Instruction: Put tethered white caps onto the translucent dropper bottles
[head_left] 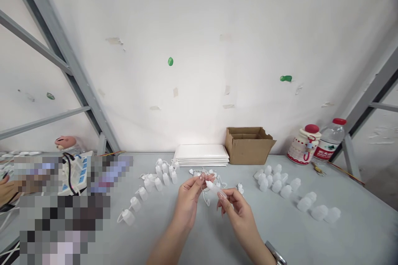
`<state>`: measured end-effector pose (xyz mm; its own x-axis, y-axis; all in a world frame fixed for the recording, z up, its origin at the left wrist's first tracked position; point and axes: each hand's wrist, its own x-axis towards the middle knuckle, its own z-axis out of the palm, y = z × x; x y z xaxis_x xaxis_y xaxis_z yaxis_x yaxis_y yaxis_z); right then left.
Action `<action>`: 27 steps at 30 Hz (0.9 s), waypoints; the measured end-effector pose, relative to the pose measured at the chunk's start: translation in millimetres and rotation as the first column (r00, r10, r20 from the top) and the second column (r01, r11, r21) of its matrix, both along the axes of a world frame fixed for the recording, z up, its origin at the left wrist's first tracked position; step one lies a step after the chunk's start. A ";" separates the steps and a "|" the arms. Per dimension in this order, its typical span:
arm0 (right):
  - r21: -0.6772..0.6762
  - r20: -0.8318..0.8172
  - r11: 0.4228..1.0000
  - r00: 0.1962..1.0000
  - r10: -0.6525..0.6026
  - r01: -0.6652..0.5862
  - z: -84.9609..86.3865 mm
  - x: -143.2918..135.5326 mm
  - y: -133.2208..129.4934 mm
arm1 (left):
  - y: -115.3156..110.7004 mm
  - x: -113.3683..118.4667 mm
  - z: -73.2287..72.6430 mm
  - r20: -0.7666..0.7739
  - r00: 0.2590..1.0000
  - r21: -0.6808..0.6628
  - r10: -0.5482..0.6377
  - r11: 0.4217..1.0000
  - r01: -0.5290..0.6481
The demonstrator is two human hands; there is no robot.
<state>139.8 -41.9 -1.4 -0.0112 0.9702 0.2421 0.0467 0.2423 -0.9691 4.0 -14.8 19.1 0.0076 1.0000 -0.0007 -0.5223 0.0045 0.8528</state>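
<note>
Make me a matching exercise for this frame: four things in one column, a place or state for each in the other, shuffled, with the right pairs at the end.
Things:
1. Cardboard box
2. White stack
3. Right hand
4. Clear bottle

Places and states:
A. Holding a small bottle
B. Red-capped, beside the cream jar
C. Brown, open at the top
D. Flat layers, just left of the box

Right pairs: 1-C, 2-D, 3-A, 4-B
</note>
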 end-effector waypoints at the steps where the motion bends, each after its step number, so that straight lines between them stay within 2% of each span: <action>1: 0.006 0.018 1.000 1.000 -0.002 0.002 -0.2 -0.1 -0.1 | 0.5 -0.3 -0.8 -0.032 0.999 0.000 0.018 1.000 -0.018; 5: 0.008 0.130 0.999 0.991 0.038 -0.039 -1.8 -0.9 1.2 | 1.3 -0.6 -0.9 -0.143 0.988 0.004 0.050 0.999 -0.050; 10: -0.011 0.326 0.997 0.942 0.077 -0.078 -7.3 0.6 5.1 | 3.2 -0.6 0.1 -0.282 0.960 0.024 0.007 1.000 0.000; 13: 0.067 0.373 0.998 0.928 -0.012 -0.014 -7.2 6.1 13.2 | 6.8 -4.0 -4.3 -0.364 0.921 0.078 0.140 0.990 -0.119; 15: 0.121 0.389 0.990 0.913 -0.119 0.078 -4.1 9.7 24.2 | 7.4 -6.4 -9.5 -0.490 0.811 0.202 0.320 0.947 -0.251; 16: 0.123 0.394 0.987 0.908 -0.144 0.104 -2.0 10.5 31.3 | 6.3 -7.0 -12.6 -0.544 0.719 0.323 0.432 0.899 -0.295; 17: 0.108 0.398 0.990 0.908 -0.131 0.095 0.0 9.9 39.1 | 4.1 -6.8 -15.8 -0.568 0.614 0.477 0.548 0.827 -0.297; 18: 0.087 0.400 0.994 0.912 -0.092 0.062 1.6 7.6 47.0 | 0.6 -5.5 -19.0 -0.546 0.511 0.650 0.664 0.721 -0.242; 19: 0.059 0.410 0.998 0.912 -0.025 0.000 2.6 3.2 54.4 | -3.9 -3.3 -22.0 -0.482 0.436 0.804 0.760 0.581 -0.123; 20: 0.037 0.426 0.996 0.903 0.058 -0.081 2.7 -3.4 60.5 | -9.3 0.0 -24.6 -0.405 0.402 0.900 0.821 0.435 0.020; 21: 0.017 0.459 0.986 0.878 0.140 -0.166 1.9 -12.2 64.9 | -15.1 3.9 -26.7 -0.332 0.401 0.943 0.854 0.296 0.152; 22: 0.003 0.482 0.974 0.854 0.198 -0.227 0.1 -23.1 67.3 | -21.1 8.2 -28.3 -0.285 0.414 0.951 0.865 0.201 0.236; 23: -0.003 0.498 0.961 0.833 0.241 -0.276 -2.4 -35.7 67.6 | -26.7 12.4 -29.4 -0.273 0.437 0.944 0.857 0.150 0.295; 24: -0.005 0.513 0.946 0.811 0.281 -0.324 -5.4 -49.4 66.1 | -31.6 16.1 -30.1 -0.281 0.448 0.936 0.849 0.138 0.325; 25: 0.001 0.528 0.935 0.794 0.301 -0.355 -8.7 -63.7 63.5 | -35.4 18.9 -30.8 -0.313 0.447 0.923 0.838 0.158 0.351; 27: 0.017 0.595 0.900 0.728 0.341 -0.436 -14.7 -91.6 57.4 | -39.6 21.6 -32.9 -0.316 0.477 0.923 0.820 0.151 0.353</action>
<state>48.2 15.6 -16.1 -0.5592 0.8035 0.2044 0.4413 0.4972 -0.7470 25.6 -54.4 -13.7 0.3561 0.1572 0.9211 0.4387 -0.8985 -0.0163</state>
